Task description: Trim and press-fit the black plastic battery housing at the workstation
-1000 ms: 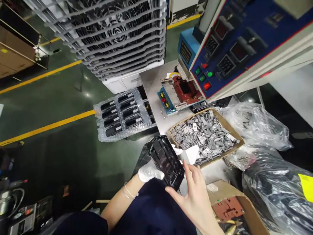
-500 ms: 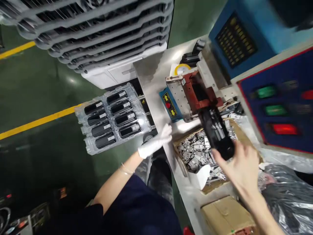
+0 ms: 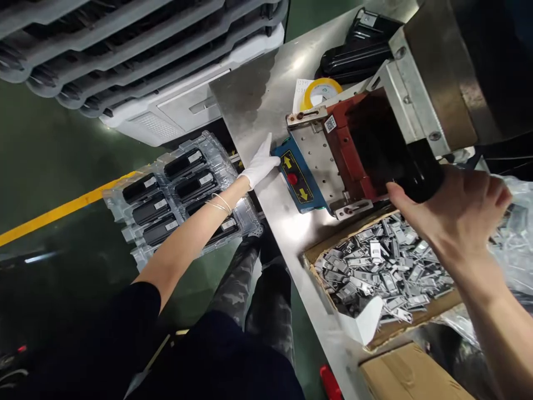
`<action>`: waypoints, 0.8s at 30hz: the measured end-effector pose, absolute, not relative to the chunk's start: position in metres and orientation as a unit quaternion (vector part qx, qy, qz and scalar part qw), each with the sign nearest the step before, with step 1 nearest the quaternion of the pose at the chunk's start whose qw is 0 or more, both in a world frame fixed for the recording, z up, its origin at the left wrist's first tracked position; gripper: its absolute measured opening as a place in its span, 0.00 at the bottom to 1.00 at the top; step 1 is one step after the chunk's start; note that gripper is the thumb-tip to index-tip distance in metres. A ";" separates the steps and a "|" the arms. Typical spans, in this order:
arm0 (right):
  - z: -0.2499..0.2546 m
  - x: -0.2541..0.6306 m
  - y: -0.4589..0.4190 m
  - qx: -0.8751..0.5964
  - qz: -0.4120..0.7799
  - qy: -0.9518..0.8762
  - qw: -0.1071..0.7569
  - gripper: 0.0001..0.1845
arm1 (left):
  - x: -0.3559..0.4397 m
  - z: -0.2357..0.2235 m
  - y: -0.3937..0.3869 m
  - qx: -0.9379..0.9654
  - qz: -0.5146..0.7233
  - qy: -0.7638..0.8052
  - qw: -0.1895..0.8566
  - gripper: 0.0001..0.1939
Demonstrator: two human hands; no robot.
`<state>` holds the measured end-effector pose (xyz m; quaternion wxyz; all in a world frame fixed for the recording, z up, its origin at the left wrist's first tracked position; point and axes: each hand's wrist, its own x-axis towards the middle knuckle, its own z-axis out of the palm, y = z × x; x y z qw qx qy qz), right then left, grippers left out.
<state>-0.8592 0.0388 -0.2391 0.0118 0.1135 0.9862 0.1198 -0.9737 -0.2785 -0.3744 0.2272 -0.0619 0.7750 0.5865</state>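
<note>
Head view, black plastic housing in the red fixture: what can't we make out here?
- Black plastic housing: its near end is covered by the bare right hand; how it seats in the red metal fixture is lost in shadow.
- White-gloved left hand: whether it touches the blue control box with a red button is unclear.
- Labels on black parts in the clear blister tray: too small.

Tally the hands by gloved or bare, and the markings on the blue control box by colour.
White-gloved left hand: 1
Bare right hand, grip on black plastic housing: 1
Yellow arrows on blue control box: 2
Red round button: 1
Total: 5
</note>
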 end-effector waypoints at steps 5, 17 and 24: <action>-0.242 -0.877 0.033 0.083 0.155 0.984 0.009 0.43 | -0.984 -0.386 -0.274 -0.029 0.606 0.762 0.227 0.56; -0.240 -0.893 0.020 0.086 0.117 0.989 0.035 0.41 | -0.980 -0.385 -0.268 -0.017 0.634 0.742 0.219 0.52; -0.236 -0.895 0.015 0.145 0.040 0.979 0.135 0.41 | -0.978 -0.381 -0.268 -0.016 0.638 0.737 0.221 0.51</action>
